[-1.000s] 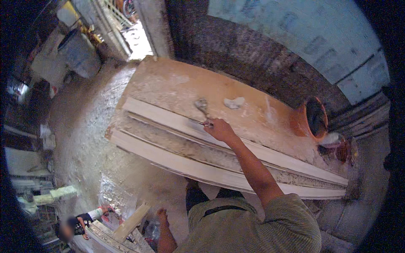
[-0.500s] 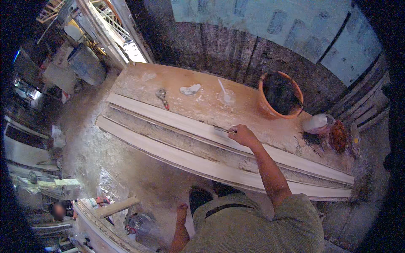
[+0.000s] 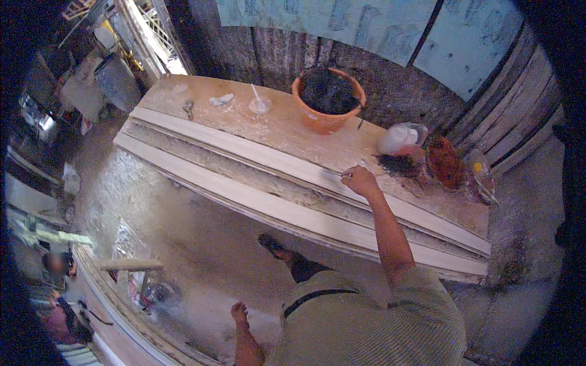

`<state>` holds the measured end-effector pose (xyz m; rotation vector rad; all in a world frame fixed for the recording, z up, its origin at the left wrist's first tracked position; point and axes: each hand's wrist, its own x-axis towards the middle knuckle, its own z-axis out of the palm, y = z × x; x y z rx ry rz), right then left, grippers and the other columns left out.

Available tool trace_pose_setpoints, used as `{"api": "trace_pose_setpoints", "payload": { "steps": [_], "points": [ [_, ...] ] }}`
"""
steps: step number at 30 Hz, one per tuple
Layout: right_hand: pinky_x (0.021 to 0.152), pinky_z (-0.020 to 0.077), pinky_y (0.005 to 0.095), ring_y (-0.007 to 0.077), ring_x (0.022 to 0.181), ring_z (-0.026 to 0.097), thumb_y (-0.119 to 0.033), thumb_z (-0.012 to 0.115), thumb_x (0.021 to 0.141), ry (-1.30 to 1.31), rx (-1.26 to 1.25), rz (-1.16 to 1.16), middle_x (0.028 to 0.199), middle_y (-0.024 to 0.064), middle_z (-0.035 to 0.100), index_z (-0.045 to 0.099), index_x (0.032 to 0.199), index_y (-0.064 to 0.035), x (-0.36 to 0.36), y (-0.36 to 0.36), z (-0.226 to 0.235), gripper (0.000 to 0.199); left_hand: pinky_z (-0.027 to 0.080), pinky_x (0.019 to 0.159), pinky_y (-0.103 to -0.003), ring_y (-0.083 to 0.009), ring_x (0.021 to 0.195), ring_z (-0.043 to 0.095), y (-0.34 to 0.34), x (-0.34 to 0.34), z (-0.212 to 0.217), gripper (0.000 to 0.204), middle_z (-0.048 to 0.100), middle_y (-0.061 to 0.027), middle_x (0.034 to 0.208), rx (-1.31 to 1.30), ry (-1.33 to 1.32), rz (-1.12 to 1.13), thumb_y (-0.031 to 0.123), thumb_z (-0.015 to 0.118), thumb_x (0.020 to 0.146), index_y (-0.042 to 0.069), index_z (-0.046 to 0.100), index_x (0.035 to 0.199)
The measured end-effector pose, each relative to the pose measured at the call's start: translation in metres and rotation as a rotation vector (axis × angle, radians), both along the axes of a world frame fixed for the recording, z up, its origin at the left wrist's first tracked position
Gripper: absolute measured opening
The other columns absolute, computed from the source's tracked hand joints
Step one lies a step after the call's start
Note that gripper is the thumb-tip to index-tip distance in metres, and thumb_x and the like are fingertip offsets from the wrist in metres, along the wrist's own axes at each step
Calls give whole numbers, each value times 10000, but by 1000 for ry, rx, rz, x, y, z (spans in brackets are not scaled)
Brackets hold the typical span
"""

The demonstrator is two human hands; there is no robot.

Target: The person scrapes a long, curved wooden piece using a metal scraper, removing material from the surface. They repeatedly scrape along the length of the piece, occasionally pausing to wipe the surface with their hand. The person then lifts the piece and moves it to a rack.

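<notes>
My right hand (image 3: 360, 182) is closed in a pinch on a small thin tool (image 3: 337, 174), whose exact kind I cannot make out. The tool's tip reaches to the upper of two long pale strips (image 3: 262, 151) lying across the workbench. A rough grey channel (image 3: 244, 163) runs between that strip and the lower pale strip (image 3: 238, 180). My left hand (image 3: 240, 313) hangs low at my side, away from the bench; its fingers are curled and nothing shows in them.
On the bench (image 3: 281, 128) stand an orange tub (image 3: 326, 122) with black contents, a white jug (image 3: 400, 139), a dark stringy clump (image 3: 397, 163), a reddish-brown mass (image 3: 444, 161), a clear cup (image 3: 259, 105) with a stick, and a white lump (image 3: 221, 99). Another person (image 3: 64, 311) is at lower left.
My view and body have shifted rightward along the bench. My right hand with the thin tool is farther right along the upper strip. My left hand still hangs down.
</notes>
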<state>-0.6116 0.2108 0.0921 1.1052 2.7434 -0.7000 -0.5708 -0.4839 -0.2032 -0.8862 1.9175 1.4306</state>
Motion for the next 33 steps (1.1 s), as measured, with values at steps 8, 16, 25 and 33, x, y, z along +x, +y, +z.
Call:
{"api": "trace_pose_setpoints", "payload": {
  "steps": [8, 16, 25, 33],
  "points": [
    [908, 542, 472, 361, 1018, 683, -375, 700, 753, -45, 147, -166, 1042, 211, 713, 774, 1034, -150, 205, 69, -11, 367, 521, 583, -349, -220, 765, 669, 59, 242, 6, 239, 705, -30, 915, 288, -187, -186, 216, 737, 872, 141, 667, 1087],
    [883, 554, 463, 354, 998, 686, -378, 686, 764, -145, 111, -291, 1022, 137, 730, 768, 1047, -221, 411, 149, -29, 334, 484, 493, -310, -201, 688, 648, 132, 345, -10, 189, 706, -42, 906, 384, -121, -208, 245, 644, 928, 128, 662, 1075],
    [859, 558, 472, 343, 955, 702, -300, 623, 806, -94, 150, -266, 1034, 157, 726, 750, 990, -77, 690, 263, -24, 316, 506, 609, -299, -186, 751, 627, 295, 433, -30, 341, 677, -55, 974, 223, 225, -256, 311, 678, 904, 96, 607, 1158],
    [853, 515, 587, 391, 1022, 689, -252, 605, 832, -414, 419, -632, 1085, 210, 711, 704, 1075, -61, 1000, 376, -45, 325, 562, 654, -388, -222, 830, 677, 397, 605, -19, 285, 692, -59, 984, 253, 141, -721, 296, 685, 888, 125, 635, 1110]
  ]
}}
